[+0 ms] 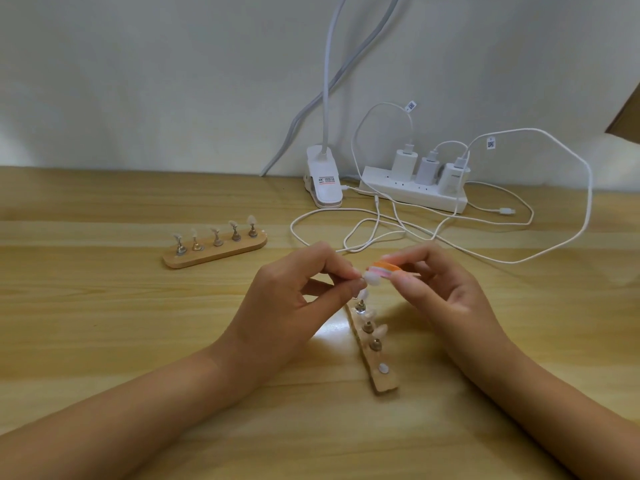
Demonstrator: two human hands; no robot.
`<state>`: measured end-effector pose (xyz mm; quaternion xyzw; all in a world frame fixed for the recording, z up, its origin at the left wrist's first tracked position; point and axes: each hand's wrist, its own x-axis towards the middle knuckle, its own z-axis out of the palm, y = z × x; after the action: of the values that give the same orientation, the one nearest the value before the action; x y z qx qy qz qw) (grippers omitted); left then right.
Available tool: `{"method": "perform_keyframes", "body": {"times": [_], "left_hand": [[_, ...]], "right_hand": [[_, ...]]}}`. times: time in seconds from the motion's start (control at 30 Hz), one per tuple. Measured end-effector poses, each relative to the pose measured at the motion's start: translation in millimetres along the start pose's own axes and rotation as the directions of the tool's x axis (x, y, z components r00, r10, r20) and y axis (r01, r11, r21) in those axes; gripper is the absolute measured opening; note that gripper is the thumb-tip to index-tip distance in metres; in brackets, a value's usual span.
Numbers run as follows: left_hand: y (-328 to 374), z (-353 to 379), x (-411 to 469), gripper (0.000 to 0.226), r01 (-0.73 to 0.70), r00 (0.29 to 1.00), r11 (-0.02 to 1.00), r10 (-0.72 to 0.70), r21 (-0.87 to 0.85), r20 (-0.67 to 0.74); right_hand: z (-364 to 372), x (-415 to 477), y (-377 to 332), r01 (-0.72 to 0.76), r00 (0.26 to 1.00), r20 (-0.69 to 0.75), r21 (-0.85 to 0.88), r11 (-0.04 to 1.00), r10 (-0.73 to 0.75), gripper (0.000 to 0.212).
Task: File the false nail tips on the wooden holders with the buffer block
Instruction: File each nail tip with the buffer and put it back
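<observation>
While my left hand (294, 301) pinches nail tip (373, 280), my right hand (450, 296) grips buffer block (388, 266) against it, at 12 o'clock end of wooden holder (385, 383).

The left forearm (138, 403), left of the near wooden holder (375, 362), and the right forearm (554, 403), right of it, are bare to the picture's edge. The left hand (284, 306) and right hand (450, 296) beyond the holder are bare too, with slender fingers (429, 257).

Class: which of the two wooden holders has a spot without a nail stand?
The near holder, running toward the camera: a bare white disc shows at its near end. The far left holder carries all five stands.
</observation>
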<state>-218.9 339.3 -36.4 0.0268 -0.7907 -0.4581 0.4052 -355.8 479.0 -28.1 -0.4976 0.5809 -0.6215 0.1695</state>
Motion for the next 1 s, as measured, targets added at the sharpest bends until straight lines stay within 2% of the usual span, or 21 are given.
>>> {"method": "perform_keyframes", "body": {"times": [0.1,0.17,0.23,0.33,0.4,0.5,0.57,0.63,0.7,0.73,0.8,0.87,0.93,1.0], "left_hand": [[0.8,0.2,0.2,0.01,0.001,1.0,1.0,-0.001,-0.008,0.0],[1.2,0.0,0.1,0.011,-0.008,1.0,1.0,0.008,0.003,0.001],[1.2,0.4,0.1,0.013,-0.013,1.0,1.0,0.012,-0.009,-0.014],[0.5,-0.1,0.5,0.011,-0.018,0.999,1.0,0.018,-0.016,-0.027],[0.6,-0.7,0.5,0.009,-0.011,1.0,1.0,0.011,-0.019,-0.027],[0.8,-0.9,0.2,0.008,-0.017,0.999,0.999,0.016,-0.035,-0.028],[-0.1,-0.8,0.7,0.008,-0.019,0.999,0.999,0.018,-0.032,-0.034],[-1.3,-1.1,1.8,0.011,0.009,0.999,0.999,-0.011,-0.039,-0.053],[-2.1,-0.9,2.2,0.011,0.018,0.998,0.999,-0.021,-0.051,-0.053],[-2.3,-0.9,2.1,0.01,0.012,0.999,0.999,-0.014,-0.05,-0.045],[-2.2,-1.2,1.8,0.009,0.006,0.999,0.999,-0.007,-0.05,-0.037],[-2.0,-1.9,1.6,0.007,0.019,0.999,0.998,-0.021,-0.06,-0.039],[-2.0,-1.8,1.2,0.009,0.045,0.999,0.996,-0.047,-0.073,-0.027],[-2.6,-1.1,1.7,0.011,0.09,0.996,0.993,-0.089,-0.075,0.019]], "right_hand": [[0.0,-0.4,-1.4,0.042,0.999,0.005,-0.01,0.999,-0.042,0.013],[1.0,0.6,0.5,-0.018,0.998,0.055,-0.029,0.999,0.02,0.012],[-0.2,1.0,2.7,-0.04,0.999,0.013,-0.025,0.999,0.04,0.011],[0.4,0.0,-1.9,0.038,0.999,0.014,0.001,0.999,-0.038,0.015],[0.3,0.4,-0.3,-0.004,0.999,0.043,-0.013,1.0,0.005,0.017],[-1.5,1.1,1.7,-0.001,1.0,-0.026,0.001,1.0,0.001,0.017],[0.3,1.0,0.5,0.026,1.0,0.012,-0.02,0.999,-0.025,0.015],[0.7,2.6,4.2,-0.032,0.999,0.037,-0.069,0.997,0.034,0.013],[-2.1,3.5,6.1,-0.047,0.998,-0.042,-0.03,0.998,0.046,0.013],[-2.9,3.0,4.2,-0.009,0.997,-0.081,-0.006,1.0,0.009,0.015],[-0.6,0.3,-1.4,0.076,0.995,-0.057,-0.032,0.997,-0.078,0.018],[2.2,0.7,0.0,0.036,0.999,-0.004,-0.106,0.994,-0.037,0.018],[1.1,3.6,4.7,-0.039,0.998,-0.056,-0.14,0.989,0.031,0.02],[-0.2,4.7,5.0,-0.033,0.992,-0.126,-0.123,0.992,0.017,0.031]]}}
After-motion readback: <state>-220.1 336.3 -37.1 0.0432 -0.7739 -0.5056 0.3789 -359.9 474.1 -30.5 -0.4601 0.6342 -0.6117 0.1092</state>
